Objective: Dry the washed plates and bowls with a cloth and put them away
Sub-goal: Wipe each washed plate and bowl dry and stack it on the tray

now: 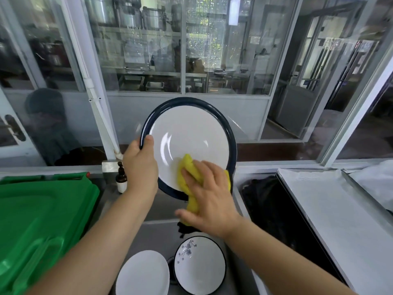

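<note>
Around your work area: to your left, a green plastic lid (42,213) fills the near-left corner. Just beyond its far right edge a small brown bottle (121,179) stands upright against the back ledge, close beside your left forearm. To your right lies a flat white tray (331,211), with a dark bag or cloth (263,194) bunched between it and the middle channel. Straight ahead a glass partition (191,50) closes off the space, with steel pots and shelving behind it.

Below your arms, a plain white plate (143,273) and a bowl (200,266) with a dark rim and a small flower print sit side by side, near the bottom edge. Neither stands in the way of the plate you hold; your right forearm passes above the bowl.

The plate (191,133) you are drying is white with a dark blue rim. You hold it raised at the centre, above the channel, tilted nearly upright with its eating face turned toward you. It is round, so no long axis; the rim's top leans away from you.

Your left hand (140,165) grips the plate's left rim, thumb hooked over the front edge, fingers hidden behind. Your right hand (209,194) presses a yellow cloth (189,173) against the lower part of the face, fingers spread and loosely bent over it, thumb out to the side. The cloth's tail hangs below the rim.
</note>
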Available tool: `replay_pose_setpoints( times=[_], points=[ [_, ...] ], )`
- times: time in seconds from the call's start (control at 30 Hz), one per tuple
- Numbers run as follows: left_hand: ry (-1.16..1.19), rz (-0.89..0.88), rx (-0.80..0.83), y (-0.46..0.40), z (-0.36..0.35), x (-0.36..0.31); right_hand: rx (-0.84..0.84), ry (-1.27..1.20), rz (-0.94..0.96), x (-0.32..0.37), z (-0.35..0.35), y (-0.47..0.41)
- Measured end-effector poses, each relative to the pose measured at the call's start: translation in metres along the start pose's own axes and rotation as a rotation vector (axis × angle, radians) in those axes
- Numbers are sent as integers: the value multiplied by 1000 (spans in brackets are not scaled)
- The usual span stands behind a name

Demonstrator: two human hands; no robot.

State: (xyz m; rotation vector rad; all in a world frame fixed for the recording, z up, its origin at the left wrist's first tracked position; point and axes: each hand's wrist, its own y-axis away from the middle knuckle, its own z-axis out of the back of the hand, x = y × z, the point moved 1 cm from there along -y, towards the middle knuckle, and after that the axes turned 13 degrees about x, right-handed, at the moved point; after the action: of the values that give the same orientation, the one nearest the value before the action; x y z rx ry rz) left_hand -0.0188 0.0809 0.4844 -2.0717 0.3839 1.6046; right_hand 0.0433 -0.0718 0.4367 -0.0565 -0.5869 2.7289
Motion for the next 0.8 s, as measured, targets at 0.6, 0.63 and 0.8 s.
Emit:
replay_pose_setpoints(
  times=[0.6, 0.63, 0.8],
  points=[
    [-145, 547, 272, -12, 8, 23, -215, 166, 231, -35, 24, 21],
    [-201, 578, 355, -13, 11, 23, -168, 143, 233, -38, 28, 22],
    [-960, -77, 827, -3, 28, 2, 122, -122, 71, -50, 54, 20]
  ],
)
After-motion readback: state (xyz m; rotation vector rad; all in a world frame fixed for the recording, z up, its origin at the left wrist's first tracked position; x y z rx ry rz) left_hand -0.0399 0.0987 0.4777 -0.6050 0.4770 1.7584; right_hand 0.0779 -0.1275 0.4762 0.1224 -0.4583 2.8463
